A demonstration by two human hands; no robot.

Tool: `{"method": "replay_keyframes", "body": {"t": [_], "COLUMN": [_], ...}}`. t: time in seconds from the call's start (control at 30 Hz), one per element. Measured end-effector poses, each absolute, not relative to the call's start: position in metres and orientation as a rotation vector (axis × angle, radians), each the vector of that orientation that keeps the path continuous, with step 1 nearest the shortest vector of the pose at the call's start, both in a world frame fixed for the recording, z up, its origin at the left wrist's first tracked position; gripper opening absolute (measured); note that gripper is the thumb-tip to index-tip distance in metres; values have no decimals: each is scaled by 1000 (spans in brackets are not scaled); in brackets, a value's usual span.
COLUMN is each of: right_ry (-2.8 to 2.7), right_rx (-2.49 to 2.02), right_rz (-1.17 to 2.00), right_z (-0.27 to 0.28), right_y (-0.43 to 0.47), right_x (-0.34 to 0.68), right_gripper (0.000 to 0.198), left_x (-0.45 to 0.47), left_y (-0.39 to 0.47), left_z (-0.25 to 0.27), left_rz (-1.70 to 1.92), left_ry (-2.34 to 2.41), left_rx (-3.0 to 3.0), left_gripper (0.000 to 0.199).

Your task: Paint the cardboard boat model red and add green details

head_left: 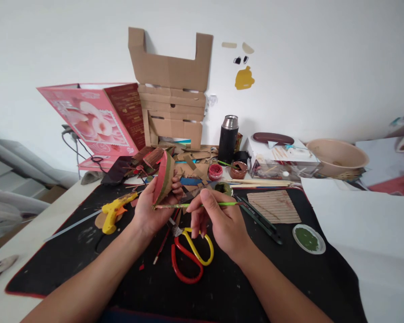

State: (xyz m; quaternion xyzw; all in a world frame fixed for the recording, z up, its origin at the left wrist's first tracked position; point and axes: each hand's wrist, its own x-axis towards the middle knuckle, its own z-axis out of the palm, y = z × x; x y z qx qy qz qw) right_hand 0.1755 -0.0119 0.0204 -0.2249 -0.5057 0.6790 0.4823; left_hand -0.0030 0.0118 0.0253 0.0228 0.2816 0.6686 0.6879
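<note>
My left hand [151,206] is wrapped round a small cardboard piece [164,177] painted with red and green bands, holding it tilted above the mat. Between the thumb and fingers of my right hand [220,217] lies a thin green paintbrush [227,204]. Its paint-stained tip end points left and comes close to the lower edge of the cardboard piece; whether they touch I cannot tell. Below my hands lie scissors [191,255] with one red and one yellow handle. Just behind my right hand sits an open jar of dark green paint [224,188], partly hidden.
A yellow glue gun [116,211] lies on the black mat [121,287] at left. To the right are a green cutter knife [261,220], corrugated cardboard [274,206] and a lid with green paint [309,239]. Behind stand red paint [215,171], brown paint [239,170] and a black thermos [228,141].
</note>
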Motion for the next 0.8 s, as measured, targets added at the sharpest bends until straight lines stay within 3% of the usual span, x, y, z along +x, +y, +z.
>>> {"method": "replay_keyframes", "body": {"t": [0.8], "right_ry": [-1206], "right_rx": [-584], "right_rz": [1635], "right_z": [22], "right_y": [-10], "right_x": [176], "right_gripper": [59], "left_x": [-3], "left_y": [11], "left_z": [24], "left_rz": [1471], "left_ry": [613], "left_rx": [50], "left_gripper": [41]}}
